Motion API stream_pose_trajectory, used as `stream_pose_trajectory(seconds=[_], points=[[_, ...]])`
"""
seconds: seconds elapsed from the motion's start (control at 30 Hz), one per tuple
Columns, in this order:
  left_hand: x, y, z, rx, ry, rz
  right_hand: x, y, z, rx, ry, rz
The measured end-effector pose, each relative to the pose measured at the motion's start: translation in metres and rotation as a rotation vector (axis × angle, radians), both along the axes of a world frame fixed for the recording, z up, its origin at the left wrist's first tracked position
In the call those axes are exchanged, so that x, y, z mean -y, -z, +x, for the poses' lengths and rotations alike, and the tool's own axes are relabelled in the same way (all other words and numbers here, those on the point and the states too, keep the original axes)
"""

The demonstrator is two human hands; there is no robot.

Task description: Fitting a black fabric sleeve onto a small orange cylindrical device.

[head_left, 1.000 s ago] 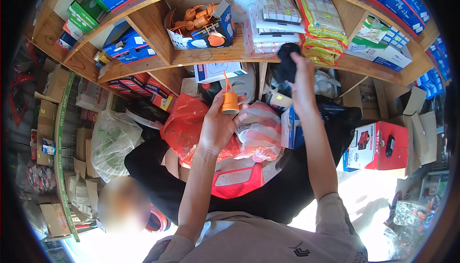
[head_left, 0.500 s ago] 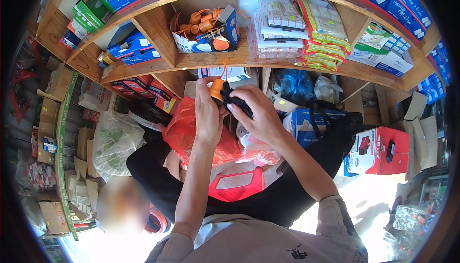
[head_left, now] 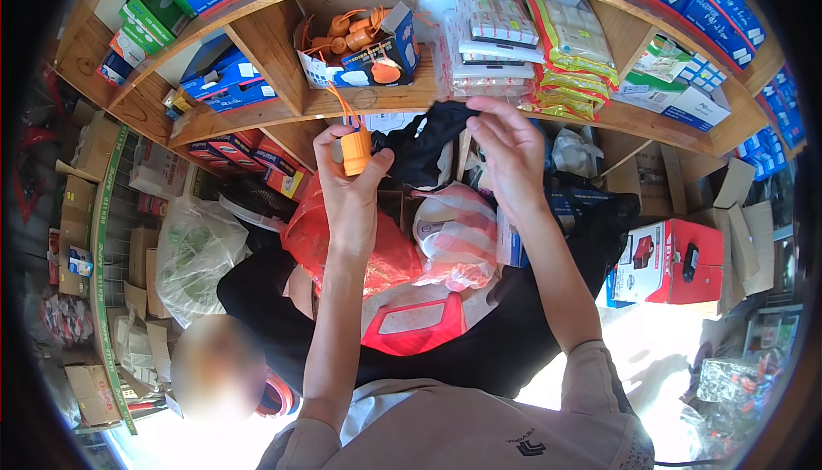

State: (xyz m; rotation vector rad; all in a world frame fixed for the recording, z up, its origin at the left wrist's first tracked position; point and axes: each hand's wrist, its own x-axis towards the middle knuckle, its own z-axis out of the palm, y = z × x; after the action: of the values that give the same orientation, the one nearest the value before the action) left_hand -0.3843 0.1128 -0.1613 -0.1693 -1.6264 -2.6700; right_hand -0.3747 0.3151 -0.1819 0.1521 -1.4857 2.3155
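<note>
Between the thumb and fingers of my left hand [head_left: 349,205] is an orange lamp holder [head_left: 355,153], a ribbed plastic socket with orange wires rising from its top. My right hand [head_left: 512,157] pinches one end of a black cloth [head_left: 426,143] with thumb and forefinger, its other fingers loosely curled. The cloth stretches across toward my left hand; whether those fingers also touch it, I cannot tell. More orange lamp holders [head_left: 358,39] fill an open blue and white carton [head_left: 398,63] on the shelf ahead.
A wooden shelf [head_left: 342,109] curves across in front, bearing boxes and plastic-wrapped packs [head_left: 492,42]. Below my hands lie a red plastic bag [head_left: 330,239], a striped bag [head_left: 458,235] and a red stool [head_left: 419,329]. A red and white box [head_left: 672,264] stands at right.
My hands have moved apart, drawing the bunched black cloth away from the lamp holder and spreading it out. The lamp holder has shifted left with my left hand.
</note>
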Motion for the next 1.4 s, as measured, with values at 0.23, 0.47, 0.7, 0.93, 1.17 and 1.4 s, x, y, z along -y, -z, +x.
stream_pose_trajectory(seconds=[0.23, 0.47, 0.7, 0.93, 1.17, 1.4], points=[[-0.010, 0.013, 0.003, -0.023, -0.065, -0.296, 0.000, -0.014, 0.009, -0.043, -0.164, -0.151], [-0.036, 0.011, 0.012, -0.194, 0.141, -0.195, -0.001, -0.012, 0.007, -0.190, -0.136, -0.035], [-0.037, -0.019, 0.009, -0.188, 0.033, -0.204, 0.006, -0.008, 0.004, -0.199, 0.604, 0.767], [-0.057, -0.023, 0.016, -0.339, 0.122, -0.288, 0.005, 0.020, 0.003, 0.297, -0.206, 0.754], [-0.056, -0.015, 0.040, -0.447, 0.229, -0.513, 0.013, 0.004, 0.007, 0.026, -0.231, 0.179], [-0.056, -0.016, 0.062, -0.278, 0.360, -0.070, -0.001, 0.014, 0.005, 0.103, -0.085, -0.005]])
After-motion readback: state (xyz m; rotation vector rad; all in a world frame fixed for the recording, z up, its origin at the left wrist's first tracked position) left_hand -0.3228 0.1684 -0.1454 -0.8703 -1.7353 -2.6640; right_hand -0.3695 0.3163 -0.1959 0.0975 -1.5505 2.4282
